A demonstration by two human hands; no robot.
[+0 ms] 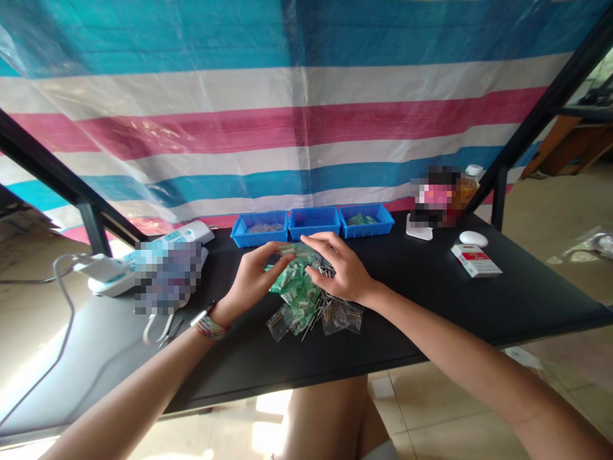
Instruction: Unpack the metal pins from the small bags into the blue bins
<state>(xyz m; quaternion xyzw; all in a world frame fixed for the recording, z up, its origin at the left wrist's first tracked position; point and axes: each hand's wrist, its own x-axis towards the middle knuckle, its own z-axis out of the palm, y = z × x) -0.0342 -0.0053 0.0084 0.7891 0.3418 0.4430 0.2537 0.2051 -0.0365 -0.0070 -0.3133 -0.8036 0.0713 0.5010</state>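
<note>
A pile of small green bags (pixel 301 291) lies on the black table, with thin metal rods (pixel 326 301) along its right side. Clear bags with small pieces inside, one at the left (pixel 280 321) and others at the right (pixel 342 317), rest at the near edge of the pile. My left hand (pixel 256 276) is over the pile's left side, fingers apart and curved. Over the right side is my right hand (pixel 341 268), its fingers also spread. Neither visibly grips anything; whether the fingertips touch the bags is hard to tell.
Three blue bins stand behind the pile: left (pixel 258 237) and right (pixel 366 229) with bags inside, and a middle one (pixel 313 230). A power strip (pixel 115 275) with cables is at left. A red-white box (pixel 476 260), white oval object (pixel 473 239) and bottle (pixel 470 182) are at right.
</note>
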